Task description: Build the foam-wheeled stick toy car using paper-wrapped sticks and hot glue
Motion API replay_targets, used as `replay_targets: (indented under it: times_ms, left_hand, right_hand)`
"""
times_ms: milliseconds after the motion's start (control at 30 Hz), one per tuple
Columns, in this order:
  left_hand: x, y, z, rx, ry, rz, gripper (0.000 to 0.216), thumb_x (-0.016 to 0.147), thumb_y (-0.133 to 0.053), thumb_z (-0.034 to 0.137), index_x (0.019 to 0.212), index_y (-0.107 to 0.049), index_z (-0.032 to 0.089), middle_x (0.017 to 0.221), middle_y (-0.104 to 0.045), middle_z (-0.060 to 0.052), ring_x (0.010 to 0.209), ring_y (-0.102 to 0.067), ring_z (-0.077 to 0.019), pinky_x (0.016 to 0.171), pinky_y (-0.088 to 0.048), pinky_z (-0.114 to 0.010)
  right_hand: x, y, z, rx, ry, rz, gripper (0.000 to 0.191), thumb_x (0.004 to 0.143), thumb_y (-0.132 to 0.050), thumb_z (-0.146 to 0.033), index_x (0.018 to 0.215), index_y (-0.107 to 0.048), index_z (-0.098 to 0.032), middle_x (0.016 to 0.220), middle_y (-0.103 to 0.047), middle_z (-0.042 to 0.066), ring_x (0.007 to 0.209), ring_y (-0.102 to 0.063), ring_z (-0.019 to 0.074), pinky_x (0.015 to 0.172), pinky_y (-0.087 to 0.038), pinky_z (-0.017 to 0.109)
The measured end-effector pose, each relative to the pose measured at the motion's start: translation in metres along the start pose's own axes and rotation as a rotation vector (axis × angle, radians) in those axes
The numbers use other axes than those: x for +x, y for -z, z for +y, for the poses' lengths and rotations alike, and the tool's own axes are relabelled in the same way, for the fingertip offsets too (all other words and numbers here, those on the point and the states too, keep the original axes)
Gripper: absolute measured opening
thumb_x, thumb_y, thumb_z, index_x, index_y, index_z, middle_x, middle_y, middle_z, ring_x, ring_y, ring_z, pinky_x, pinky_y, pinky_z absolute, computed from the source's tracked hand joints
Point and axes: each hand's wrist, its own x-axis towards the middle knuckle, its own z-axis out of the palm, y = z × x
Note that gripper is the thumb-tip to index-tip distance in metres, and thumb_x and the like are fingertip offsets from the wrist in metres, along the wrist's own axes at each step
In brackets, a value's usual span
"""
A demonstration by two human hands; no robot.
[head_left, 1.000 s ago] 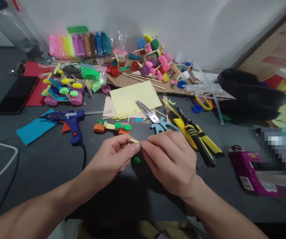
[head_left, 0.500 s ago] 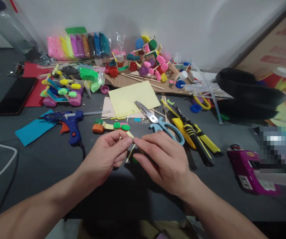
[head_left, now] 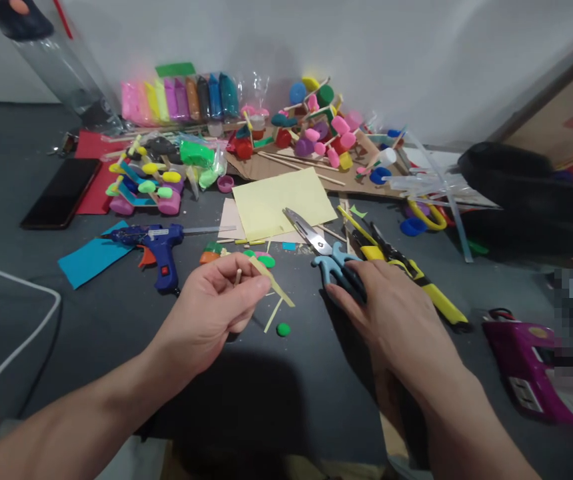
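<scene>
1. Hands over a cluttered dark bench (head_left: pixel 91 347): left hand (head_left: pixel 216 303) is closed, pinching a thin pale-yellow strip (head_left: pixel 274 285) at centre.
2. Right hand (head_left: pixel 391 310), at three o'clock, has its fingers draped on blue-handled steel scissors (head_left: pixel 336 265), which lie flat. Whether it grips them cannot be told.
3. The strip appears uncut. A small green clay disc (head_left: pixel 283 329) lies loose at six o'clock, unattached.

Colours around the pale yellow paper sheet (head_left: pixel 279 203): below it, light-blue-handled steel scissors (head_left: pixel 320 245), a pale yellow wooden strip (head_left: pixel 274 285) and a round green clay dot (head_left: pixel 283 329). To its left, a blue plastic glue gun (head_left: pixel 159 243), orange trigger.
</scene>
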Motion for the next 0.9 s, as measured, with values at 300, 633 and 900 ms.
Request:
replay_targets:
  times_ms: [300, 633, 900]
  left_hand:
    - [-0.006, 0.0, 0.008, -0.027, 0.014, -0.02, 0.019, 0.076, -0.081, 0.019, 0.066, -0.065, 0.016, 0.049, -0.039, 0.009, 0.041, -0.023, -0.0012, 0.038, -0.02, -0.012]
    - [-0.007, 0.003, 0.011, -0.07, -0.009, -0.048, 0.018, 0.083, -0.074, 0.016, 0.068, -0.065, 0.015, 0.05, -0.04, 0.009, 0.041, -0.024, -0.0011, 0.038, -0.023, -0.011]
    - [-0.009, 0.006, 0.014, -0.07, -0.064, -0.008, 0.017, 0.083, -0.077, 0.017, 0.069, -0.067, 0.017, 0.052, -0.043, 0.008, 0.043, -0.024, -0.0017, 0.039, -0.021, -0.013]
  right_hand:
    - [0.004, -0.003, 0.006, 0.009, -0.05, -0.097, 0.007, 0.088, -0.063, -0.023, 0.085, -0.066, -0.017, 0.081, -0.067, 0.009, 0.073, -0.067, 0.0276, 0.062, -0.043, 0.035]
    - [-0.002, 0.026, -0.003, 1.081, -0.35, -0.167, 0.029, 0.077, -0.077, -0.04, 0.101, -0.073, -0.025, 0.089, -0.076, 0.004, 0.078, -0.07, 0.0238, 0.067, -0.055, 0.032]
    - [-0.01, 0.028, -0.01, 1.201, -0.172, -0.333, 0.033, 0.062, -0.087, -0.034, 0.092, -0.075, -0.027, 0.084, -0.069, 0.0, 0.079, -0.066, 0.0211, 0.068, -0.056, 0.026]
